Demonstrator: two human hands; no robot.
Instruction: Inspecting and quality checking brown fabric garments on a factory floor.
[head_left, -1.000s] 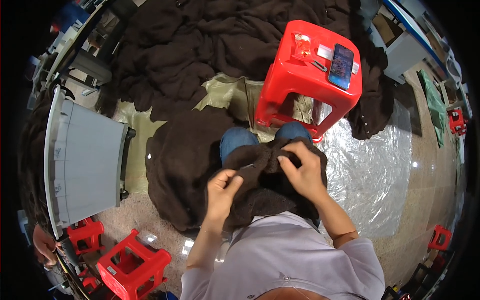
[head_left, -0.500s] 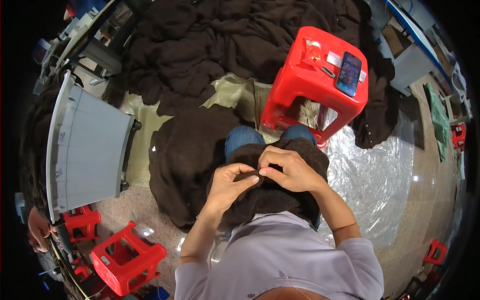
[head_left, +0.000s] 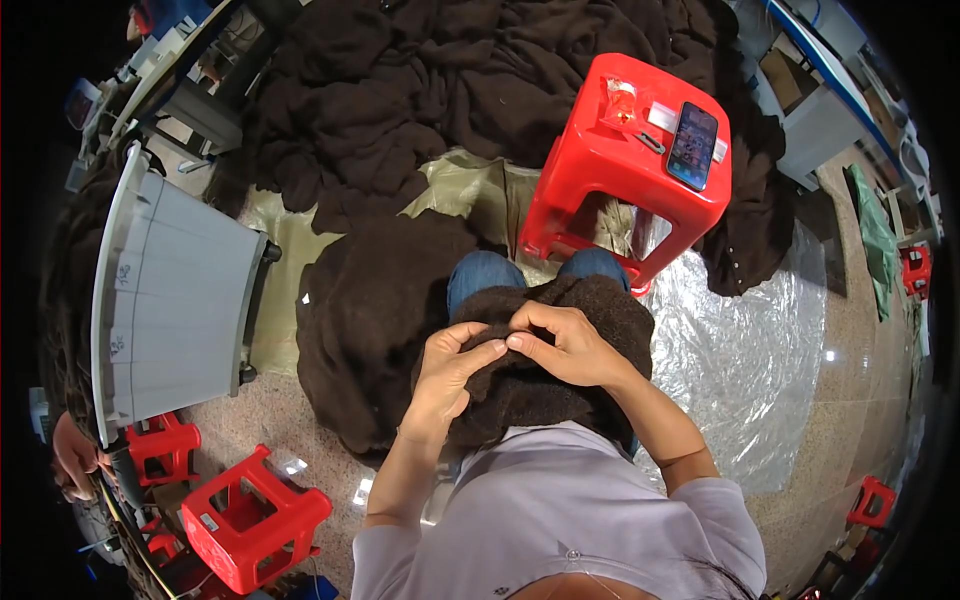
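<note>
Dark brown fleecy fabric (head_left: pixel 545 405) lies across my lap and spills to the left down to the floor. My left hand (head_left: pixel 453 362) pinches a fold of it between thumb and fingers. Right beside it my right hand (head_left: pixel 562 345) is closed on the same fold, and the two thumb tips nearly touch. Whether something small sits between the fingertips cannot be made out. Ahead and to the right stands a tall red plastic stool (head_left: pixel 610 150). On its top lie a smartphone (head_left: pixel 692 147), a small dark thread snipper (head_left: pixel 651 143) and a clear plastic packet (head_left: pixel 620 103).
A large heap of brown fabric (head_left: pixel 450 80) covers the floor ahead, over plastic sheeting (head_left: pixel 745 370). At the left is a grey wheeled bin (head_left: pixel 185 300). An overturned red stool (head_left: pixel 255 520) lies at lower left, near another person's hand (head_left: pixel 75 455) at the edge.
Both hands stay on the fabric fold and have shifted slightly. My left thumb has moved up closer to the right thumb, and the fingers of my right hand have drawn in a little.
</note>
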